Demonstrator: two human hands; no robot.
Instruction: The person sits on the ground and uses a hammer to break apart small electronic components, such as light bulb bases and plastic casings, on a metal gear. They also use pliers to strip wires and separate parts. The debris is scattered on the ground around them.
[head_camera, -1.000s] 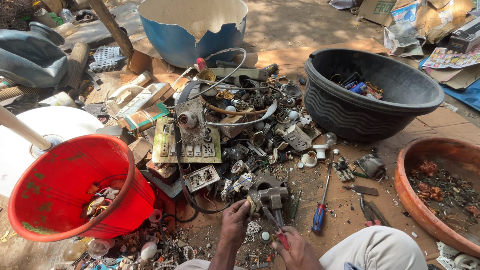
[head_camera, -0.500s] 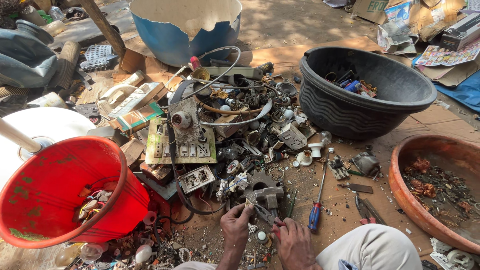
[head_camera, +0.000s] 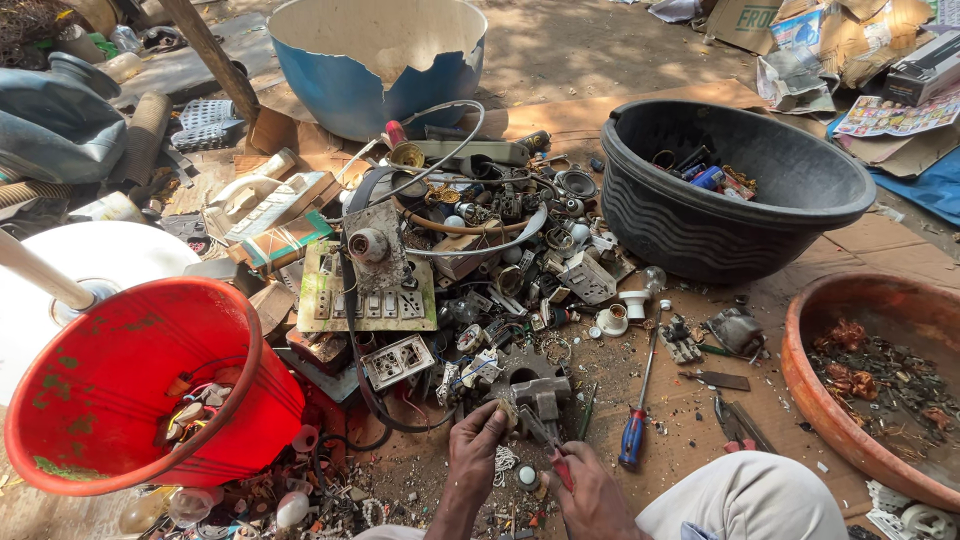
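Left hand (head_camera: 478, 440) pinches scrap part (head_camera: 507, 411) — right hand (head_camera: 590, 492) grips pliers (head_camera: 548, 440).

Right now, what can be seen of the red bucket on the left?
The red bucket looks like plastic, with greenish smears on its inner wall and rim. It is tilted, its round mouth turned up toward the camera. Inside lie a few scraps: wires and small pale and metal parts. A thin wire handle curves across the inside. It stands on the littered ground, in front of a white disc, with small bulbs and junk at its base. Neither hand touches it.
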